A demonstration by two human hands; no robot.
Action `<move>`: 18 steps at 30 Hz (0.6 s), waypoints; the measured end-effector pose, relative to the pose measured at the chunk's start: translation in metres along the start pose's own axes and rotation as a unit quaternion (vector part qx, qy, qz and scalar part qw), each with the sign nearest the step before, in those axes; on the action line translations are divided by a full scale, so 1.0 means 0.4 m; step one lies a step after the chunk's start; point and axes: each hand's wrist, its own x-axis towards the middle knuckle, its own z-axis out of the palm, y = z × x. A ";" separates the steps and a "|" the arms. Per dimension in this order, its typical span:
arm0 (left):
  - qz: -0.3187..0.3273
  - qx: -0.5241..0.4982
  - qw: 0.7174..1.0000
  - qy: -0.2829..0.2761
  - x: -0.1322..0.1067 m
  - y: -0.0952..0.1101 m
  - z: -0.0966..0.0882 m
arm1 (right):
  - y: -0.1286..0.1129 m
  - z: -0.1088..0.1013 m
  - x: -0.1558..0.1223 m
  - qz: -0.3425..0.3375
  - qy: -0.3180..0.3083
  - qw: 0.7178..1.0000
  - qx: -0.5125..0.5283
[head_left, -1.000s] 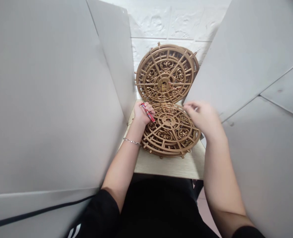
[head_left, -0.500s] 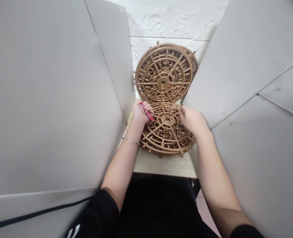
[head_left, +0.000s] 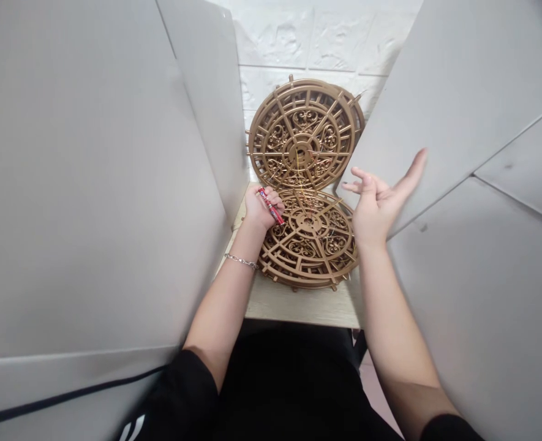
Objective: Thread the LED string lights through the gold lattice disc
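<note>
While left fingers [head_left: 277,200] clasp a red cylinder [head_left: 272,207], its lettering [head_left: 264,195] unreadable, right fingers [head_left: 368,185] spread loose.

This is probably a workshop booth, with grey panels [head_left: 100,184] and stacked gold grilles [head_left: 308,225].

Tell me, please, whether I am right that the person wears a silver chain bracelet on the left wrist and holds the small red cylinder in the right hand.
Not quite: the head view shows the small red cylinder in the left hand, not the right hand. The silver chain bracelet is indeed on the left wrist.
</note>
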 end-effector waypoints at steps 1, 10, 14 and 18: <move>0.000 0.000 1.000 0.000 0.000 -0.001 0.000 | -0.001 0.000 0.000 0.003 -0.019 0.999 0.026; -0.013 -0.008 1.000 -0.010 -0.003 0.004 -0.001 | 0.038 0.023 -0.021 0.007 -0.324 0.946 0.018; -0.026 -0.012 1.000 -0.004 -0.007 0.006 0.005 | 0.051 0.028 -0.019 -0.086 -0.324 0.932 -0.139; -0.033 -0.015 0.999 -0.015 -0.011 0.006 0.008 | 0.060 0.037 -0.018 -0.123 -0.336 0.906 -0.225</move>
